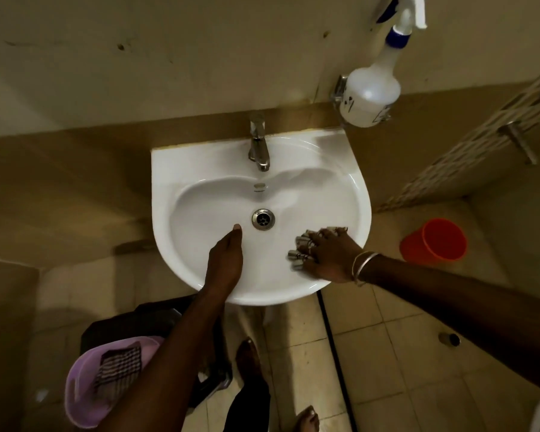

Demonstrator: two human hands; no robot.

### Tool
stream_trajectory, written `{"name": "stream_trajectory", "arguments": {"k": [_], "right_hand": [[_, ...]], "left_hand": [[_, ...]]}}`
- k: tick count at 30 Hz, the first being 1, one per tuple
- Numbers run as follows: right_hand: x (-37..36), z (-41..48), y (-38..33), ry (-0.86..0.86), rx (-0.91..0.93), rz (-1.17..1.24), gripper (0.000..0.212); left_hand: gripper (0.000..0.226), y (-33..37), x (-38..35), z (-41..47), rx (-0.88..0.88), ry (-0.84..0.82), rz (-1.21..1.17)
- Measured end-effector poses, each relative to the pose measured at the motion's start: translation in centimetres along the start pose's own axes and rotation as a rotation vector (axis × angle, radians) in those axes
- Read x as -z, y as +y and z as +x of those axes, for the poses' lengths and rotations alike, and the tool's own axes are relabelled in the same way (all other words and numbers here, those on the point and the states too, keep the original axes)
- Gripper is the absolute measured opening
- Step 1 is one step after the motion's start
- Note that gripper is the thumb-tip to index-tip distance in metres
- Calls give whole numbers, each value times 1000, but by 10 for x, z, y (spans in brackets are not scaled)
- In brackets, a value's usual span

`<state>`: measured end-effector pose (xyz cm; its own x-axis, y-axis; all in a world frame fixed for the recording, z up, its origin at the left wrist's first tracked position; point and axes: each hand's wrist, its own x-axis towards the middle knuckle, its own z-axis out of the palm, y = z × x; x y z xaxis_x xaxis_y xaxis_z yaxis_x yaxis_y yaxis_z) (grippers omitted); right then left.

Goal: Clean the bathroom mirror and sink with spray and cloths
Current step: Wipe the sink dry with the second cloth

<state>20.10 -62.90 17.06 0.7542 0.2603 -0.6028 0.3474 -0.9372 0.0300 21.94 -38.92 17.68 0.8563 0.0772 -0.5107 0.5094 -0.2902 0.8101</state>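
A white wall-hung sink (181, 169) fills the middle of the view, with a chrome tap (258, 141) at its back and a drain (263, 219) in the bowl. My left hand (225, 260) reaches into the bowl, its fingers straight and pointing at the drain, holding nothing. My right hand (325, 257) lies flat with fingers spread on the bowl's right inner wall; silvery bands show on its fingers. A white spray bottle (370, 92) with a blue collar hangs on the wall above the sink's right corner. A purple cloth (85, 388) and a checked cloth (119, 369) lie at lower left.
An orange bucket (434, 240) stands on the tiled floor right of the sink. The cloths rest on a dark stool (128, 322) below the sink's left side. My bare feet (250, 363) are under the basin. A tiled partition (468, 154) runs along the right.
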Motion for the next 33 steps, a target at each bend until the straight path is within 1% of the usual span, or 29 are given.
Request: {"name": "stream_trajectory", "arguments": {"k": [3,7,9,11,16,19,21,24,28,30,33], "right_hand": [[-4,2,-35,-21,-12,161,72],[10,5,-92,-45,16,353,77],[23,7,-115,-48,33,449,67],[35,11,-134,-15,42,533,61],[46,56,-179,51,20,719,65],[53,89,-206,146,-32,773,65],[57,115,-222,141,-124,844,67],[70,152,-241,116,-293,1034,71],[97,192,-249,265,-460,1324,82],[110,207,-247,343,-580,1444,88],[127,225,-232,439,-781,1634,92]], "left_hand": [[47,0,11,0,-18,30,-23],[39,2,32,4,-68,71,-55],[39,3,43,7,-119,97,-52],[39,2,53,14,-151,114,-55],[46,-6,78,44,-186,165,-84],[46,-10,87,54,-231,183,-136],[46,-13,91,59,-262,196,-188],[47,-17,98,62,-314,253,-204],[46,-21,103,62,-334,343,-289],[45,-26,103,65,-333,357,-321],[44,-33,101,69,-359,354,-297]]}}
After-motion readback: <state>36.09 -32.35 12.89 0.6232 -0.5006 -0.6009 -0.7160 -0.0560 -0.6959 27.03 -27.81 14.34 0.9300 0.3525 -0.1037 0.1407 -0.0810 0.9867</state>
